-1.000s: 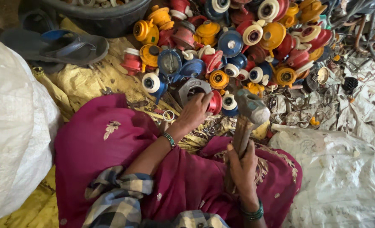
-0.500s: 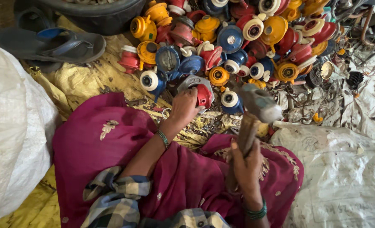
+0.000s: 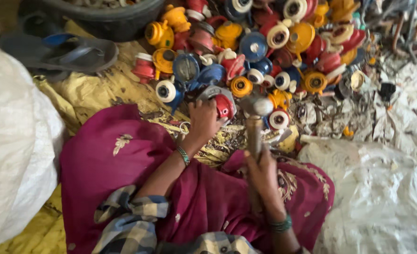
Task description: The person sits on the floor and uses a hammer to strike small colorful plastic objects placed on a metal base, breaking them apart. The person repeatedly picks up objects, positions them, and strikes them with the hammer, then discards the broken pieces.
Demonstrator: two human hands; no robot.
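Note:
My left hand [image 3: 203, 120] reaches forward and grips a red and grey plastic part [image 3: 223, 104] at the near edge of a heap of red, yellow and blue plastic parts [image 3: 265, 47]. My right hand [image 3: 263, 176] is closed around the wooden handle of a hammer [image 3: 254, 127]. Its metal head [image 3: 260, 106] hangs just right of the red part, over the pile's edge. Both wrists wear green bangles. Magenta cloth [image 3: 124, 169] covers my lap below both hands.
A white sack [image 3: 11, 155] bulges at the left and another white sack [image 3: 373, 197] lies at the right. A dark tub [image 3: 105, 19] and a grey sandal [image 3: 62, 51] sit at the top left on yellow sheeting [image 3: 100, 91]. Scrap wires fill the top right.
My left hand has closed on the red and grey part and drawn it toward me. The hammer head has swung left and down, closer to that part.

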